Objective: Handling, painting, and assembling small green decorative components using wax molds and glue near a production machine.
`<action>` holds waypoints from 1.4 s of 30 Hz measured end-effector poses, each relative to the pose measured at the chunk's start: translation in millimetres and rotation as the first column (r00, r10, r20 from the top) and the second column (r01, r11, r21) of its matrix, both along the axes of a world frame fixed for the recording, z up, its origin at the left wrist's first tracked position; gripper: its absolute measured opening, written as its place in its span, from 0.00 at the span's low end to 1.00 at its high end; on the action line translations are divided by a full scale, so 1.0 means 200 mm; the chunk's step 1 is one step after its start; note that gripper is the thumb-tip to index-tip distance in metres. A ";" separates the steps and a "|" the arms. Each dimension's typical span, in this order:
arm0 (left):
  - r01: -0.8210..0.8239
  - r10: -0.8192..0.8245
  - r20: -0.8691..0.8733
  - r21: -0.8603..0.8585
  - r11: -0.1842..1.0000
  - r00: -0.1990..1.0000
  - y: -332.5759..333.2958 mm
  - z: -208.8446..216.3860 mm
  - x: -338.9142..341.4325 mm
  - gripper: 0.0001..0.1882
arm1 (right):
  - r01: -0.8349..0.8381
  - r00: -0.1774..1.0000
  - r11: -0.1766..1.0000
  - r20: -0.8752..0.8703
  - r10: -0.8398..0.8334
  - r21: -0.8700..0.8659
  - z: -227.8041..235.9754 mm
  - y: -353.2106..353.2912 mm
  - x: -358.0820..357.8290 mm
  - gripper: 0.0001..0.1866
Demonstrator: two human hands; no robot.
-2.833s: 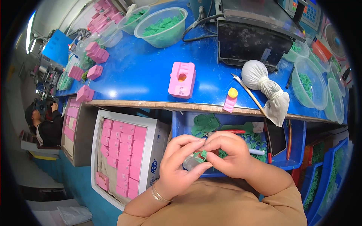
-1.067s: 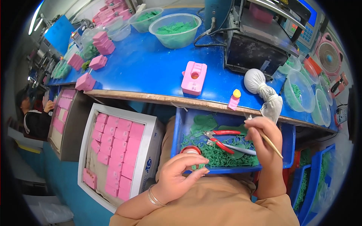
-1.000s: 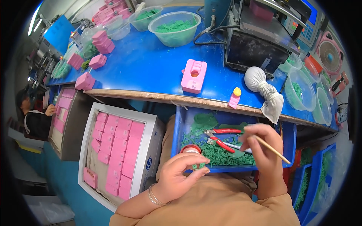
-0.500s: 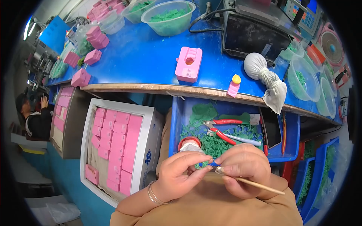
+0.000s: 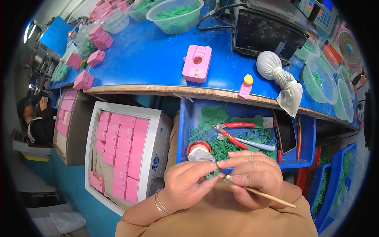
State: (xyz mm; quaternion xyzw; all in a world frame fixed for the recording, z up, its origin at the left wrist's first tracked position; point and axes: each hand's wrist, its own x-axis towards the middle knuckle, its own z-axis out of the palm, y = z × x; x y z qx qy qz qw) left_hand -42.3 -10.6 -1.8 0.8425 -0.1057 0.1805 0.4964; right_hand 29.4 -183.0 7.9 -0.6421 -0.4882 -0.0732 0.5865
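At the lower middle my two hands meet at the fingertips. My left hand (image 5: pixel 187 183), with thin bangles on its wrist, pinches a small green wax-like piece (image 5: pixel 210 173), partly covered by the fingers. My right hand (image 5: pixel 254 175) is closed around a thin wooden-handled tool (image 5: pixel 272 198), its pale tip close to the left fingertips. Just beyond the hands stands a small red-rimmed jar (image 5: pixel 198 146) with a crumpled translucent film over it. Behind it, a blue drawer (image 5: pixel 246 106) holds many green ring-like pieces (image 5: pixel 221 147) and red-handled cutters (image 5: pixel 239 125).
A white box (image 5: pixel 153 158) of pink blocks stands at left. On the blue table (image 5: pixel 146 59) are a pink mould block (image 5: pixel 197 65), a knotted white cloth bag (image 5: pixel 278 77), a dark machine (image 5: pixel 266 35) and bowls of green pieces (image 5: pixel 173 23). Another person (image 5: pixel 37 122) sits far left.
My right index finger has shifted to meet my left fingertips, covering a blue bit seen between the hands before. The tool stays in nearly the same place; the view has shifted slightly.
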 end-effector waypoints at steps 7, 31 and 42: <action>-0.016 0.017 -0.008 0.042 0.999 1.000 0.01 0.01 0.00 0.15 | 0.012 1.000 1.000 -0.009 -0.012 -0.019 0.00 0.01 0.00 0.10; 0.183 -0.173 -0.105 0.090 0.979 0.979 0.09 0.02 0.02 0.15 | -0.181 0.937 0.976 -0.323 0.133 -0.122 0.06 -0.02 0.03 0.06; 0.265 -0.249 -0.143 0.106 0.958 0.958 0.11 0.03 0.03 0.12 | -0.269 0.939 0.926 -0.285 0.191 -0.265 0.11 -0.02 0.06 0.03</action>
